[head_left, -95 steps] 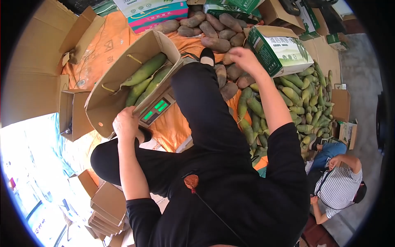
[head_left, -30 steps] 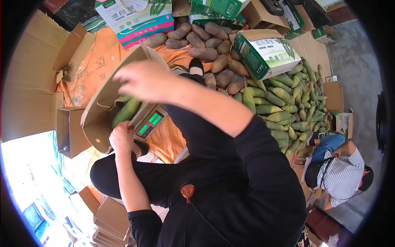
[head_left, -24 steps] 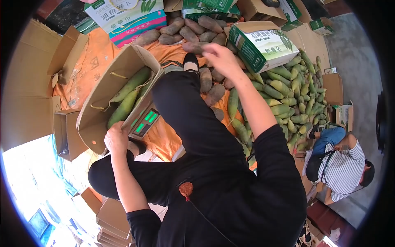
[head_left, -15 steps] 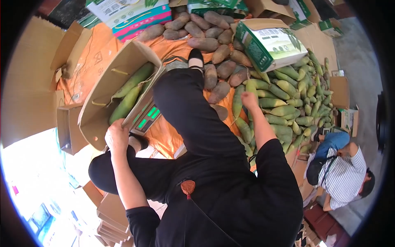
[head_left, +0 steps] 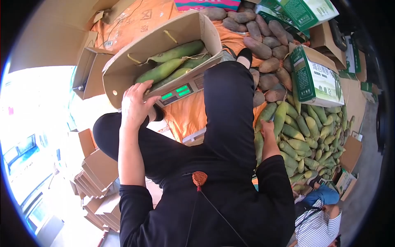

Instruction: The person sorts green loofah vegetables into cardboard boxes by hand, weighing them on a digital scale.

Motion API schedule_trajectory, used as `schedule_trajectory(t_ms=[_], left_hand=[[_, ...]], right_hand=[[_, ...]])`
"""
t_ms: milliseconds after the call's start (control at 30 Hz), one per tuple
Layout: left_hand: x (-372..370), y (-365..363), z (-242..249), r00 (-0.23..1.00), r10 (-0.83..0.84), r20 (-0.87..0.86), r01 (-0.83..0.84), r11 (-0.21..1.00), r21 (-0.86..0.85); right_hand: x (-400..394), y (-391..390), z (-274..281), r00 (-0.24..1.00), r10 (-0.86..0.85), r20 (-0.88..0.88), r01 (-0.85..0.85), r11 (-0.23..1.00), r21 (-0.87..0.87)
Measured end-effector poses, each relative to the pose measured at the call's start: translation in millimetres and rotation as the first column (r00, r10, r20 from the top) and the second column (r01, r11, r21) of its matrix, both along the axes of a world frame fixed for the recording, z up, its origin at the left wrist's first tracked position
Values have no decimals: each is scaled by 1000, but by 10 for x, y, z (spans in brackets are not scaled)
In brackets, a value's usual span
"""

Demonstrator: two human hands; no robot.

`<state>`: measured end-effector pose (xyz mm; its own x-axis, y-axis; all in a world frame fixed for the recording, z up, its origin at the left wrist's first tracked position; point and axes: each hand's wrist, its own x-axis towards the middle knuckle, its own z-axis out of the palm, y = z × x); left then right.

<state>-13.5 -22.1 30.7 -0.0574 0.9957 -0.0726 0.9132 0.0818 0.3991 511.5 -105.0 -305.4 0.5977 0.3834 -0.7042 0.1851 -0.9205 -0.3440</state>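
Observation:
Several long green radishes (head_left: pixel 168 71) lie in an open cardboard box (head_left: pixel 119 78), which rests on a scale with a lit green display (head_left: pixel 177 93). My left hand (head_left: pixel 138 103) is at the box's near rim, fingertips by a radish end, its thumb spread away toward the display. On the other side, my right hand (head_left: pixel 268 128) is closed on a green radish (head_left: pixel 280 118) at the edge of a large radish pile (head_left: pixel 317 131). The fingers of that hand are partly hidden.
Reddish-brown tubers (head_left: pixel 269 66) lie beyond my foot on an orange sheet (head_left: pixel 185 119). A green and white carton (head_left: pixel 317 78) stands beside the pile. Folded cardboard (head_left: pixel 98 173) is stacked at left. A person in a striped shirt (head_left: pixel 317 226) is at lower right.
The view has turned, so the box and pile appear shifted. My left thumb has spread away from the box rim. My right hand remains at the pile's edge, with a radish in it.

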Motion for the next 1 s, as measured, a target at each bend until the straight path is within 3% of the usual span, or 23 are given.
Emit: schedule_trajectory(t_ms=[133,200,233,333,400,433,500,533,600,633,700,733,833,867,933,1000], left_hand=[[-40,-24,-8,1000,7,-15,-7,1000,3],[-54,-32,-9,999,22,-26,-22,1000,7],[-61,-43,-18,999,18,-40,-17,1000,8],[-65,-59,0,997,20,-72,-21,1000,-1],[-64,-61,24,996,25,-84,-29,999,-38],[-72,-72,21,996,30,-85,-33,999,-36],[-97,-75,-4,996,38,-77,-42,998,-55],[-93,-75,-7,996,37,-77,-41,998,-53],[-86,-74,-21,997,43,-64,-47,997,-59],[-89,-79,-24,997,50,-54,-53,996,-67],[-106,-81,-31,998,60,-37,-63,995,-73],[-110,-83,-42,998,52,-32,-53,997,-60],[-141,-89,-79,999,39,-6,-39,998,-54],[-140,-98,-82,999,31,-10,-32,998,-51],[-127,-106,-71,1000,25,-5,-25,999,-45],[-122,-107,-16,1000,27,5,-27,999,-47]], right_hand=[[155,-56,-478,998,-40,-56,48,987,153],[102,20,-536,990,-57,128,45,995,94],[98,37,-540,991,-49,124,37,994,98],[108,73,-524,995,-94,17,90,984,153],[14,156,-311,966,-234,-107,245,963,112],[-51,207,-93,967,-229,-108,241,964,114],[-214,353,423,852,-423,-307,430,902,-49],[-184,325,419,853,-421,-307,428,902,-47],[-47,199,352,820,-331,-467,340,938,-67],[-28,168,355,823,-327,-464,335,940,-67],[-106,145,601,854,-152,-497,176,984,2],[-152,151,735,856,-148,-495,170,985,-1],[-350,501,1417,921,112,-374,-46,982,183],[-377,640,1569,914,217,-344,-145,964,221],[-338,882,1685,862,398,-313,-213,846,488],[-604,1225,2273,835,523,-172,-347,742,574]])
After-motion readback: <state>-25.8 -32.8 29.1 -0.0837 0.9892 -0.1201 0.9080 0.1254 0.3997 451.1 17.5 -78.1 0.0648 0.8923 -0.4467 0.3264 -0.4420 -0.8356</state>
